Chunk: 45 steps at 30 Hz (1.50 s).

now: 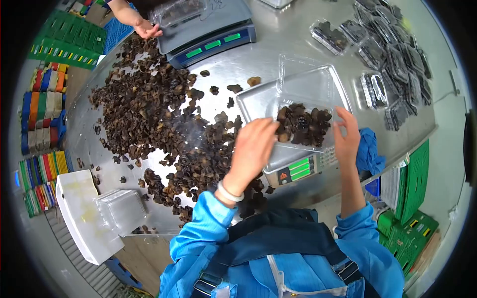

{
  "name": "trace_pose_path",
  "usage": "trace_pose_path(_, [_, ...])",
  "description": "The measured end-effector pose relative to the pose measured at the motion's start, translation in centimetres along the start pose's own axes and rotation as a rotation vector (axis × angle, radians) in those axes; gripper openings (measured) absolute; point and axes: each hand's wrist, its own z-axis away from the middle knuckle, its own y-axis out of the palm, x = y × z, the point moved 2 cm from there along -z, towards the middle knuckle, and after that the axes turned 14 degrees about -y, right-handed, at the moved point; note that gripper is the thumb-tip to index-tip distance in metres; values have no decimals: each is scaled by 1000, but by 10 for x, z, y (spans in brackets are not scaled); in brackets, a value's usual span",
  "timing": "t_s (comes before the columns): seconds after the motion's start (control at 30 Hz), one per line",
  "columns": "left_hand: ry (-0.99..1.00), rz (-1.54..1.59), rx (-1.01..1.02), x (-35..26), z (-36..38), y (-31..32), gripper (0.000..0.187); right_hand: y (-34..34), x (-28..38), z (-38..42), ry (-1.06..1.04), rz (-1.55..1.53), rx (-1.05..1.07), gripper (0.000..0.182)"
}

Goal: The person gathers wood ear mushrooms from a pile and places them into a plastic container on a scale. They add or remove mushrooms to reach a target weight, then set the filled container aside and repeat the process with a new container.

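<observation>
On the metal tray of a weighing scale lies an open clear plastic box, its lid raised away from me. Dark brown fungus pieces fill the near half of the box. My left hand is at the box's left side, fingers bent together over its edge; what they hold, if anything, is hidden. My right hand is at the right side, thumb and fingers apart, with nothing seen between them. A large heap of the same pieces spreads over the metal table to the left.
A second scale stands at the back, beside another person's hand. Filled closed boxes are piled at the back right. A blue cloth lies right of my scale. Empty boxes stand by a white container at the left.
</observation>
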Motion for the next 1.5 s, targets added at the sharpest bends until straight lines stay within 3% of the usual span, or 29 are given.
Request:
trace_pose_path(0.03, [-22,-61,-66,22,2,-11,25,-1,-7,6,111,-48,-50,42])
trace_pose_path(0.13, [-387,-247,-227,102,17,-34,21,8,-22,15,283,-149,144,45])
trace_pose_path(0.2, [-520,-354,11,144,29,-39,50,14,-11,12,259,-228,162,47])
trace_pose_path(0.3, [-467,-445,146,147,23,-31,66,26,1,3,265,-289,194,49])
trace_pose_path(0.33, [-360,-413,92,152,21,-24,59,26,2,0,276,-289,188,49])
trace_pose_path(0.4, [-334,-323,171,167,17,-15,40,24,2,-5,240,-249,139,47])
trace_pose_path(0.47, [-350,-238,120,183,15,-10,23,15,4,-6,228,-228,118,47])
trace_pose_path(0.53, [-336,-159,-36,185,12,-19,14,3,-1,-5,214,-191,59,45])
trace_pose_path(0.6, [-807,186,51,178,11,-31,11,-5,-6,-4,207,-172,19,44])
trace_pose_path(0.63, [-878,350,38,172,10,-34,9,-10,-4,-5,230,-169,3,43])
trace_pose_path(0.73, [-792,696,86,67,-20,-45,14,-8,-7,5,279,-191,-46,43])
trace_pose_path(0.8, [-576,606,120,18,-29,-23,15,-5,0,5,261,-233,-43,43])
trace_pose_path(0.87, [-160,293,160,-11,-36,6,27,-5,6,0,217,-259,-58,42])
trace_pose_path(0.93, [-40,7,213,-26,-33,16,39,-6,11,1,163,-284,-62,42])
trace_pose_path(1.0, [-133,7,176,-34,-31,-1,42,-12,17,5,196,-316,-67,43])
trace_pose_path(1.07, [-95,53,-85,-12,-25,-26,29,-12,16,18,246,-346,-61,43])
trace_pose_path(1.2, [-679,27,-172,91,-11,-45,11,-12,-4,59,374,-410,-57,41])
trace_pose_path(1.3, [-487,-193,-101,142,-13,-27,24,-13,-7,72,415,-456,-32,40])
trace_pose_path(1.33, [-267,-293,-174,149,-17,-16,34,-13,-7,74,404,-461,-33,40])
trace_pose_path(1.43, [-409,-387,74,175,-19,11,39,-25,4,66,306,-414,-39,39])
trace_pose_path(1.5, [-435,-299,-6,184,-18,13,34,-35,12,56,270,-391,-40,37])
